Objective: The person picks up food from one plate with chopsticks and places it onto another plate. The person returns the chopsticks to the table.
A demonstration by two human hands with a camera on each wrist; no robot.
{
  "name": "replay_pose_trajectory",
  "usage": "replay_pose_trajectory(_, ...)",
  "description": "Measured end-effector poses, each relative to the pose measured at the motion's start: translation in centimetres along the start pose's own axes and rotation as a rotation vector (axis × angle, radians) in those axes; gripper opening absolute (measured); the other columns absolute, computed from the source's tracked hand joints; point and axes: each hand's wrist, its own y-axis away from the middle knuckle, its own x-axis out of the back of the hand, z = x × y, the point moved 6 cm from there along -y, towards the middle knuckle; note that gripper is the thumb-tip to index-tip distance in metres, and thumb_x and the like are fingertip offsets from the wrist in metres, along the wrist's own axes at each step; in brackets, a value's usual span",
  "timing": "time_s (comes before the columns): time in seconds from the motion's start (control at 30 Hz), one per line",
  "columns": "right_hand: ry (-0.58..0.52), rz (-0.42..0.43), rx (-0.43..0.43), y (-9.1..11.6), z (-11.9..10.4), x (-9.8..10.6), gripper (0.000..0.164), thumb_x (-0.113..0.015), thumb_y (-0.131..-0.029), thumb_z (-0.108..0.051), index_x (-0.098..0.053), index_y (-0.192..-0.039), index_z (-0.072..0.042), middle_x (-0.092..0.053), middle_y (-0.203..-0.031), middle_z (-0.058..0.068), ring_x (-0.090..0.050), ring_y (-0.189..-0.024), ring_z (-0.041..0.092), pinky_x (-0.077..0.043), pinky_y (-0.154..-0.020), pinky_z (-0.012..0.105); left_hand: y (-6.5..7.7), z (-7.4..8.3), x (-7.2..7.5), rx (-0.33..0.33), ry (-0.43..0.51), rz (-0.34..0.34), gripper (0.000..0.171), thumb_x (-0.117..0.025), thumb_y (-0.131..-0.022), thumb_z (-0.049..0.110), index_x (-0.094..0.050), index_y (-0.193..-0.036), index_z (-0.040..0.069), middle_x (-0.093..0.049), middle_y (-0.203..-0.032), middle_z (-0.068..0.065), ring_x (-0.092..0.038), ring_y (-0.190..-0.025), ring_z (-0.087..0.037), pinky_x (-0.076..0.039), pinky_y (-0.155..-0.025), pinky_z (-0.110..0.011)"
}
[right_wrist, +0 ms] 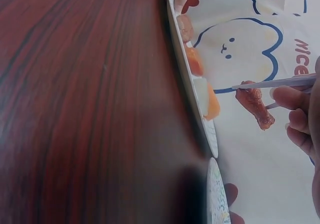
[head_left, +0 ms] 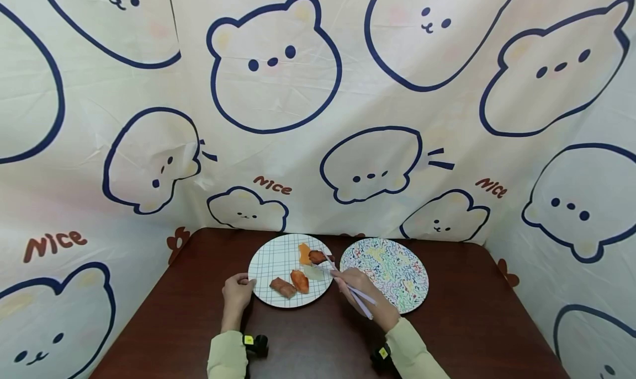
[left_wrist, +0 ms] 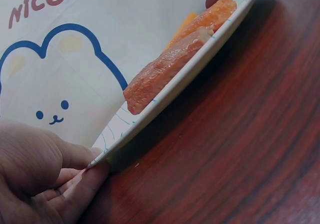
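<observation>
My left hand (head_left: 236,297) pinches the left rim of a white plate with a grid pattern (head_left: 265,263), thumb on top and fingers beneath. My right hand (head_left: 356,283) holds a pair of pale lilac chopsticks (right_wrist: 280,83). Their tips grip a brown chicken drumstick (right_wrist: 254,104), which hangs raised over the right part of that plate. Still lying on the plate are a brown piece of meat (head_left: 282,287), an orange-red piece of food (head_left: 300,281), a pale whitish slice (head_left: 313,272) and a flat orange slice (head_left: 305,252).
A second round plate with a colourful speckled pattern (head_left: 385,268) stands right of the gridded one, partly behind my right hand. Both rest on a dark reddish-brown wooden table (head_left: 308,343). A cloth printed with cartoon animals (head_left: 278,103) hangs behind and at both sides.
</observation>
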Motion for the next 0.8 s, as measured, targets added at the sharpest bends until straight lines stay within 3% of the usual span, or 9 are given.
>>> replay_pose_trajectory(0.17, -0.037, -0.028, -0.035, -0.6, -0.1, -0.7, 0.029, -0.058, -0.099, 0.003, -0.07, -0.125, 0.003, -0.075, -0.101, 0.011, -0.069, -0.09, 0.017, -0.058, -0.078, 0.029, 0.0, 0.0, 0.0, -0.001, 0.001, -0.001, 0.035, -0.064, -0.097, 0.011, -0.064, -0.123, -0.013, -0.064, -0.106, -0.027, -0.06, -0.1, -0.042, -0.051, -0.082, -0.054)
replay_pose_trajectory(0.47, -0.064, -0.011, 0.005, -1.2, -0.1, -2.1, 0.029, -0.057, -0.098, 0.005, -0.071, -0.123, 0.004, -0.076, -0.101, 0.009, -0.069, -0.087, 0.014, -0.056, -0.079, 0.022, 0.0, -0.1, 0.0, -0.001, 0.003, 0.004, 0.036, -0.065, -0.096, 0.01, -0.064, -0.122, -0.014, -0.064, -0.106, -0.027, -0.059, -0.102, -0.044, -0.05, -0.084, -0.055)
replay_pose_trajectory(0.8, -0.08, -0.052, 0.01, -2.2, -0.2, -3.5, 0.027, -0.054, -0.099, 0.005, -0.07, -0.121, 0.009, -0.075, -0.096, 0.015, -0.069, -0.084, 0.017, -0.057, -0.075, 0.026, -0.1, -0.2, 0.0, -0.004, 0.001, 0.014, 0.034, -0.066, -0.096, 0.01, -0.065, -0.12, -0.013, -0.065, -0.102, -0.025, -0.06, -0.097, -0.041, -0.05, -0.081, -0.054)
